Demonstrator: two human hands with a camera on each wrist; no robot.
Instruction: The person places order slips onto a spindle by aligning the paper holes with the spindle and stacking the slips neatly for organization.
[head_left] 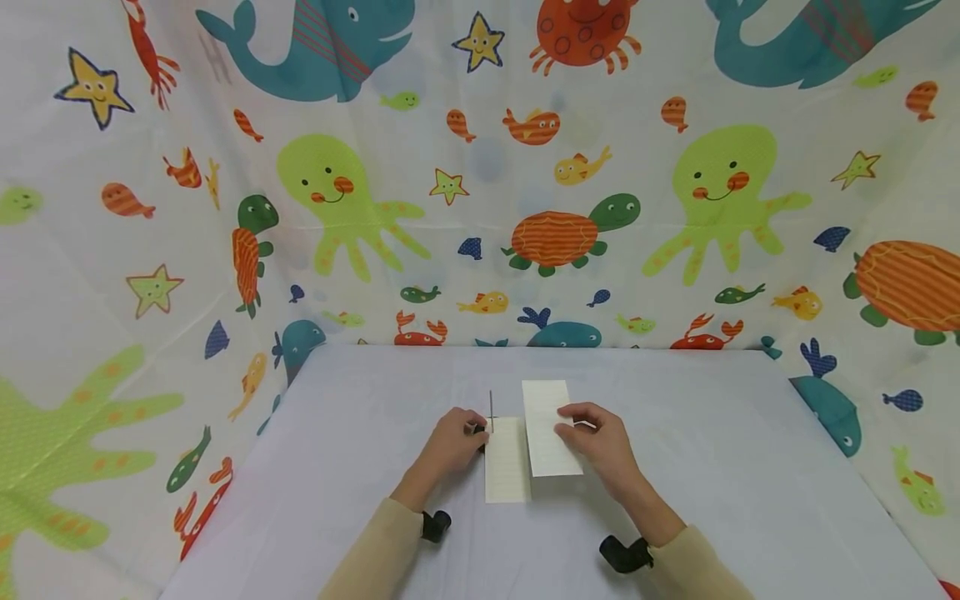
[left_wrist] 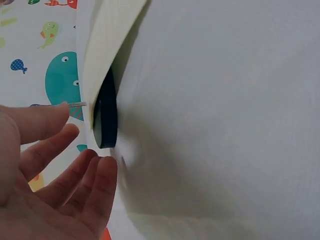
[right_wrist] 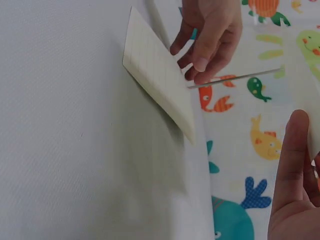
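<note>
My left hand (head_left: 452,442) pinches a thin metal rod (head_left: 491,402) at the top left corner of a pale lined sheet (head_left: 507,467). The rod sticks out past the sheet's far edge. In the left wrist view, a dark round disc-like piece (left_wrist: 109,117) sits under that sheet, close above the curled fingers. The sheet slants over it, one end raised off the table. My right hand (head_left: 606,446) holds a second pale lined sheet (head_left: 546,425) by its right edge, thumb and fingers on it. This sheet is up off the table, beside the first.
A white cloth covers the table (head_left: 337,467). Behind and at both sides hangs a curtain (head_left: 480,317) printed with sea animals. A black wrist camera (head_left: 437,526) is on the left forearm, another wrist camera (head_left: 624,554) on the right.
</note>
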